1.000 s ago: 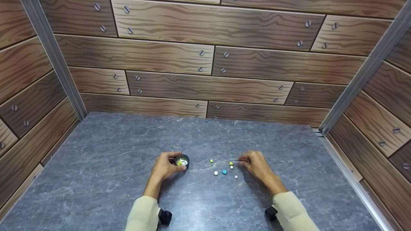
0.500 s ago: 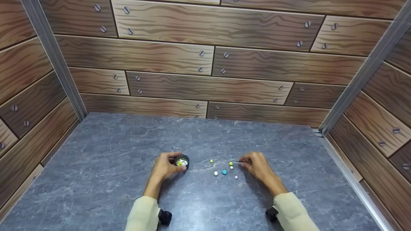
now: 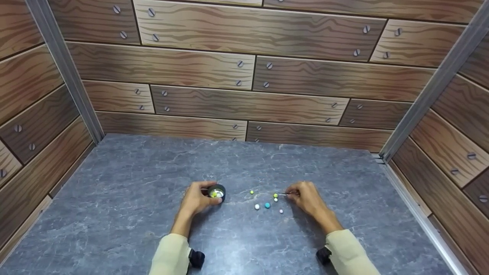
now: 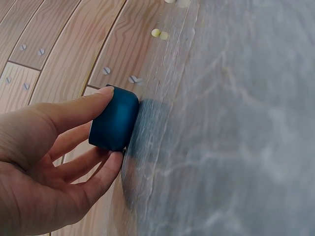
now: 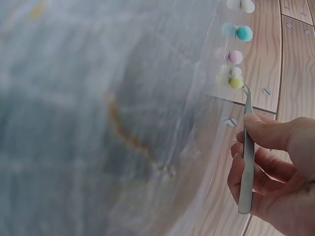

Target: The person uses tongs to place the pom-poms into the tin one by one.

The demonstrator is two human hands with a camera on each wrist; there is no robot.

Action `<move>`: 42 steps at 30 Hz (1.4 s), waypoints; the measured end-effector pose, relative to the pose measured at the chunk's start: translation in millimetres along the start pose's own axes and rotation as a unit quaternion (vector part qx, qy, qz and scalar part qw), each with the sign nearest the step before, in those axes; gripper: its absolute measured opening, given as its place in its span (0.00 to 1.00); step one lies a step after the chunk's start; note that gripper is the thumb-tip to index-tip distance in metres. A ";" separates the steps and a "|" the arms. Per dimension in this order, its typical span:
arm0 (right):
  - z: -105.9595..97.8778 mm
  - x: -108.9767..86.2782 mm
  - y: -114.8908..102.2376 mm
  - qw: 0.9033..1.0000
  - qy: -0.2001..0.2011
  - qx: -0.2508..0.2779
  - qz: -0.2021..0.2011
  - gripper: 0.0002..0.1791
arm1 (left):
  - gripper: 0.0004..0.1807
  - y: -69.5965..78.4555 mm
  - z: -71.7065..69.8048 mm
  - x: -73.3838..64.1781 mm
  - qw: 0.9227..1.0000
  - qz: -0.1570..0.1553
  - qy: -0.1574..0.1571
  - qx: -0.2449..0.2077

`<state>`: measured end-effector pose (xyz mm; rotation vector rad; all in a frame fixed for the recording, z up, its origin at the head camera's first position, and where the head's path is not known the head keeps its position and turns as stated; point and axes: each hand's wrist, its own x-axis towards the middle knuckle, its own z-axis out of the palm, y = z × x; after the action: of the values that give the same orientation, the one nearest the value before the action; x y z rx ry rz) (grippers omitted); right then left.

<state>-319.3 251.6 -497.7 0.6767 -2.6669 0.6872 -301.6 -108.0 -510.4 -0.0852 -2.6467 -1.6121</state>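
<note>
In the head view my left hand (image 3: pixel 196 198) grips a small dark round cup (image 3: pixel 223 195), thumb on one side and fingers on the other. The cup stands on the table; yellow-green and white balls show inside it. In the left wrist view the cup (image 4: pixel 118 120) looks dark blue. My right hand (image 3: pixel 307 196) pinches metal tweezers (image 5: pixel 247 172) with a bent tip. That tip is at a yellow-green ball (image 5: pixel 236 82) on the table; whether it grips the ball I cannot tell. A small white ball (image 3: pixel 276 200) sits just beside it.
Between the hands lie a blue ball (image 3: pixel 267 205), a white ball (image 3: pixel 257 206), a pink ball (image 3: pixel 281 211) and a smaller yellow-green ball (image 3: pixel 251 192). The grey marbled table (image 3: pixel 160 164) is bounded by wood-patterned walls (image 3: pixel 198 68) at the back and sides.
</note>
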 end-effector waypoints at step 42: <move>13.5 25.1 -37.9 0.998 0.022 0.033 -0.045 0.06 | 0.31 -1.0 1.7 -0.7 1.000 0.002 0.009 -0.008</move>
<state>-323.3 206.0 -484.9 0.7857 -2.5667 0.7602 -301.0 -107.0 -512.1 -0.0752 -2.6196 -1.6250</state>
